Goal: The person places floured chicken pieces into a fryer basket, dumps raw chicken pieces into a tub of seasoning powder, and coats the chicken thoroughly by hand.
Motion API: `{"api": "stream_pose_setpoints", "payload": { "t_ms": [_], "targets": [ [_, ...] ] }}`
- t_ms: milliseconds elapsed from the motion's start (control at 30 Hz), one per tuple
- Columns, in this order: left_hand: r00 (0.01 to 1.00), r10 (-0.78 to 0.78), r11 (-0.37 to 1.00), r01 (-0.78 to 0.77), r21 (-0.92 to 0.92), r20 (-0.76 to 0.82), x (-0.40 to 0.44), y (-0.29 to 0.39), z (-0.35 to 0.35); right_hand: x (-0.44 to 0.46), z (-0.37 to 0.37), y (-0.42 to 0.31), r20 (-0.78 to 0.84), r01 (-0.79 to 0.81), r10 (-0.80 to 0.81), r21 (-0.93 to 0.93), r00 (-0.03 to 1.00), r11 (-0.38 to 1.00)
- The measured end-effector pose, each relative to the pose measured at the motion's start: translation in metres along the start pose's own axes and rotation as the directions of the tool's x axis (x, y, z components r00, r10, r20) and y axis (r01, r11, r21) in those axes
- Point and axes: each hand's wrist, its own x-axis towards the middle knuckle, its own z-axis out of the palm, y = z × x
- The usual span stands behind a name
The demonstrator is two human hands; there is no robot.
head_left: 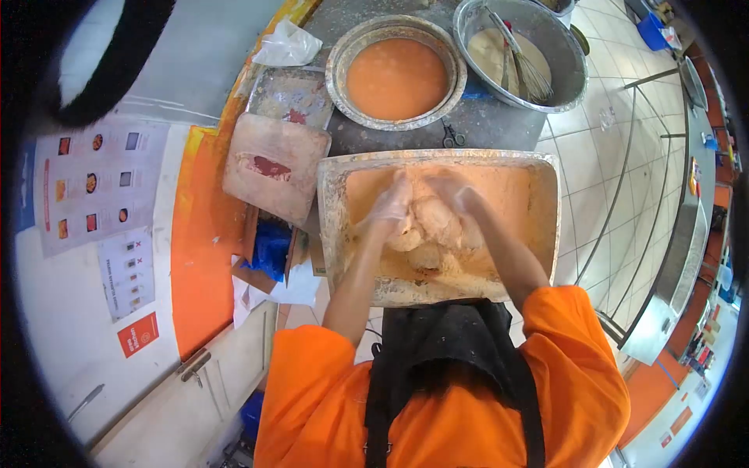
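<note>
Inside a large rectangular tub [335,168] lies pale orange flour [507,187], with several coated pieces [437,222] heaped in the middle; they look like floured chicken, though the coating hides their exact kind. My left hand [392,201] is over the left side of the heap, dusted with flour, its fingers stretched forward. Opposite it, my right hand [455,193] is smeared by motion at the heap's upper right, and its fingers cannot be made out. Whether either palm touches a piece is unclear. One coated piece [425,256] lies nearer my body.
Beyond the tub stand a round pan [339,97] of orange liquid and a metal bowl [573,86] with pale batter and a whisk [530,74]. Scissors [452,137] lie between pan and tub. A stained board [277,187] is at the left, near a plastic bag [287,44].
</note>
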Motion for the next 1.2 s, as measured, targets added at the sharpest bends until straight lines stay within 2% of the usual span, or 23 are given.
{"api": "stream_pose_setpoints", "payload": {
  "t_ms": [67,100,133,167,200,267,300,333,367,400,433,467,533,633,733,767,833,900,967,1000,1033,1133,1200],
  "targets": [
    [0.994,-0.103,0.991,0.1,-0.092,-0.027,-0.005,0.027,0.012,0.035,-0.039,-0.057,0.468,-0.251,0.215,0.015,0.857,0.968],
    [0.993,-0.116,0.982,0.12,-0.146,0.032,-0.028,0.04,0.004,0.036,-0.075,-0.084,0.494,-0.456,0.371,0.058,0.787,0.888],
    [0.992,0.116,0.989,-0.12,0.091,0.056,-0.037,0.018,-0.005,0.034,-0.114,-0.113,0.53,-0.639,0.505,0.095,0.682,0.763],
    [0.932,0.355,0.858,-0.357,0.368,0.078,-0.045,-0.004,-0.015,0.032,-0.133,-0.125,0.572,-0.79,0.609,0.12,0.549,0.601],
    [0.823,0.56,0.64,-0.502,0.582,0.094,-0.054,-0.026,-0.024,-0.004,-0.091,-0.072,0.341,-0.237,0.191,0.1,0.92,0.966],
    [0.873,0.475,0.507,-0.375,0.776,0.112,-0.101,-0.009,-0.034,-0.034,-0.101,-0.052,0.37,-0.26,0.184,0.168,0.911,0.951],
    [0.972,0.235,0.863,-0.2,0.464,-0.019,-0.109,0.002,-0.029,-0.025,-0.155,-0.086,0.651,-0.821,0.553,0.202,0.52,0.534],
    [0.998,-0.058,0.997,0.059,0.047,-0.033,-0.116,0.011,-0.019,-0.035,-0.146,-0.085,0.646,-0.872,0.612,0.188,0.457,0.453],
    [0.995,-0.094,0.996,0.094,-0.001,0.041,-0.114,0.007,-0.009,-0.051,-0.127,-0.076,0.636,-0.912,0.664,0.175,0.392,0.37],
    [0.985,-0.13,0.99,0.136,-0.045,0.115,-0.111,0.003,0.001,-0.068,-0.098,-0.072,0.59,-0.884,0.661,0.253,0.463,0.394],
    [0.975,0.042,0.958,-0.102,0.267,0.22,-0.092,-0.027,0.015,-0.084,-0.07,-0.067,0.539,-0.847,0.654,0.326,0.532,0.42],
    [0.914,0.166,0.782,-0.351,0.515,0.37,-0.07,-0.055,0.029,-0.093,-0.047,-0.065,0.52,-0.793,0.605,0.304,0.603,0.529],
    [0.826,0.397,0.835,-0.506,0.217,0.399,-0.014,-0.103,0.056,-0.096,-0.022,-0.06,0.476,-0.645,0.489,0.246,0.731,0.724],
    [0.813,0.446,0.877,-0.481,0.001,0.373,-0.017,-0.081,0.059,-0.06,-0.065,-0.093,0.586,-0.848,0.67,0.059,0.456,0.526],
    [0.781,0.511,0.84,-0.542,-0.015,0.359,-0.034,-0.07,0.034,-0.099,-0.05,-0.068,0.416,-0.415,0.419,-0.105,0.807,0.904],
    [0.871,0.417,0.908,-0.386,-0.164,0.26,-0.078,-0.03,0.026,-0.109,-0.059,-0.062,0.419,-0.497,0.45,0.001,0.788,0.868],
    [0.975,0.163,0.974,-0.136,-0.18,0.148,-0.103,-0.006,0.022,-0.124,-0.086,-0.056,0.432,-0.633,0.511,0.205,0.743,0.747],
    [0.995,-0.093,0.992,0.09,0.093,0.028,-0.107,-0.008,0.026,-0.138,-0.062,-0.05,0.531,-0.725,0.502,0.404,0.683,0.558],
    [0.939,0.189,0.966,-0.23,0.117,0.288,-0.047,-0.077,0.04,-0.139,-0.007,-0.041,0.349,-0.425,0.271,0.52,0.897,0.74],
    [0.954,0.106,0.994,-0.091,-0.067,0.282,-0.061,-0.057,0.05,-0.139,0.021,-0.036,0.24,-0.254,0.141,0.548,0.96,0.797],
    [0.962,0.024,0.967,0.048,-0.252,0.274,-0.077,-0.036,0.059,-0.13,0.023,-0.044,0.323,-0.267,0.121,0.457,0.939,0.848],
    [0.938,0.103,0.955,0.0,-0.297,0.332,-0.057,-0.06,0.042,-0.109,-0.024,-0.075,0.537,-0.491,0.289,0.281,0.792,0.825],
    [0.921,0.34,0.901,-0.262,-0.345,0.191,-0.064,-0.066,0.029,-0.103,-0.062,-0.086,0.604,-0.695,0.424,0.326,0.675,0.641]
  ]
}}
